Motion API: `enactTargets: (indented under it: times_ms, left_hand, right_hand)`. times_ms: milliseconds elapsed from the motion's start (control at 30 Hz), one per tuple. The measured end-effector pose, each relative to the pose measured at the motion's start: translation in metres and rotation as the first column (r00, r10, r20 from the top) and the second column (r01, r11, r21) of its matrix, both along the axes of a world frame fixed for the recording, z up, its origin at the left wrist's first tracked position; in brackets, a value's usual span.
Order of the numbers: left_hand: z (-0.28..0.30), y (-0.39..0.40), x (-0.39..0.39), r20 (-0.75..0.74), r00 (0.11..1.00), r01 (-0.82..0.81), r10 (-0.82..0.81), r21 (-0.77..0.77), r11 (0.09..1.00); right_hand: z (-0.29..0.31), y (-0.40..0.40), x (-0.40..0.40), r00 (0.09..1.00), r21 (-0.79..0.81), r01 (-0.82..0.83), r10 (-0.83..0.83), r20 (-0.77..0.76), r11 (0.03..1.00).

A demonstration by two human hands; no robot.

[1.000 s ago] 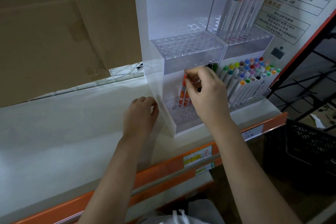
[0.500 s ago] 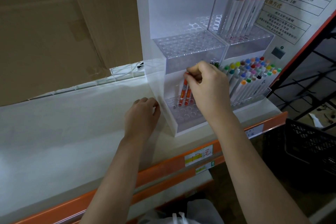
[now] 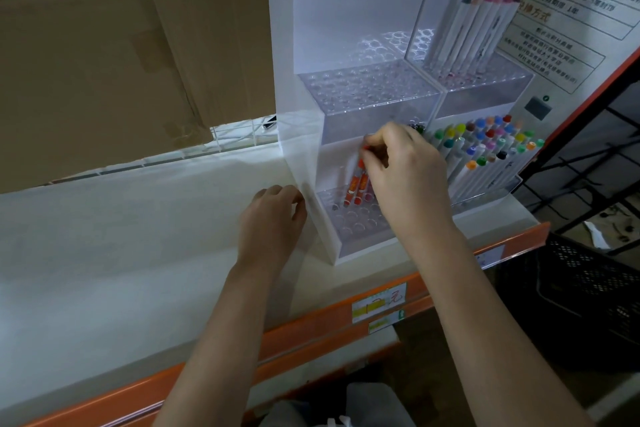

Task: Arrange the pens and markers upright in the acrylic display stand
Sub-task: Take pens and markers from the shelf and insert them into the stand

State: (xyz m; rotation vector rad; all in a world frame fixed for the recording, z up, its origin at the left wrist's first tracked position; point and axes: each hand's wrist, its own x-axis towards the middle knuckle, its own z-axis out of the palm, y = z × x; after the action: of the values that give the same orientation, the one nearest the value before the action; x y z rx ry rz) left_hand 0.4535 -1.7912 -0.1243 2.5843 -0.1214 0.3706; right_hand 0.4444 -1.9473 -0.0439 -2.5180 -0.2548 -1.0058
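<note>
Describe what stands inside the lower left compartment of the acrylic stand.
Two orange pens stand upright in the holed tray; the right hand pinches their tops. The hand covers the compartment's right part, so anything there is hidden.

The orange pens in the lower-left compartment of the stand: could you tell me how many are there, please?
2. Both stand side by side in the back holes of the lower-left compartment: the left orange pen and the right orange pen, whose top the right hand pinches. That hand may hide others.
</note>
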Motion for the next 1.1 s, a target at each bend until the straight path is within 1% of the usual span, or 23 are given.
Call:
enactTargets:
  times_ms: [200,267,367,433,533,767,867,1100]
  left_hand:
    - [0.005,-0.003,0.004,0.027,1.000,-0.014,0.014,0.014,1.000]
    - [0.009,-0.005,0.006,0.029,0.999,-0.018,0.017,0.033,0.999]
    - [0.012,-0.005,0.008,0.030,0.999,-0.024,0.022,0.052,0.998]
    - [0.013,-0.005,0.008,0.037,0.999,-0.022,0.020,0.061,0.998]
    - [0.011,-0.003,0.010,0.037,0.999,-0.013,0.011,0.054,0.998]
    - [0.007,-0.003,0.010,0.018,1.000,-0.017,0.017,0.024,1.000]
    - [0.007,-0.003,0.011,0.006,1.000,-0.017,0.016,0.027,1.000]
    - [0.007,-0.002,0.010,0.006,1.000,-0.005,0.005,0.028,1.000]
  right_hand:
    - [-0.004,0.002,0.000,0.996,-0.016,-0.012,0.011,-0.091,1.000]
    - [-0.007,0.001,0.000,0.997,-0.019,-0.024,0.022,-0.070,1.000]
    - [-0.007,0.001,0.002,0.996,0.053,-0.029,0.034,-0.085,0.998]
    - [-0.007,0.002,0.003,0.995,0.072,-0.045,0.052,-0.090,0.996]
    - [-0.007,0.001,0.004,0.993,0.031,-0.073,0.075,-0.088,0.997]
    - [-0.011,0.003,0.003,0.994,-0.064,-0.072,0.067,-0.083,0.995]
    - [-0.013,0.004,0.003,0.995,-0.065,-0.062,0.057,-0.083,0.996]
    - [-0.015,0.001,0.001,0.994,-0.007,-0.053,0.052,-0.100,0.999]
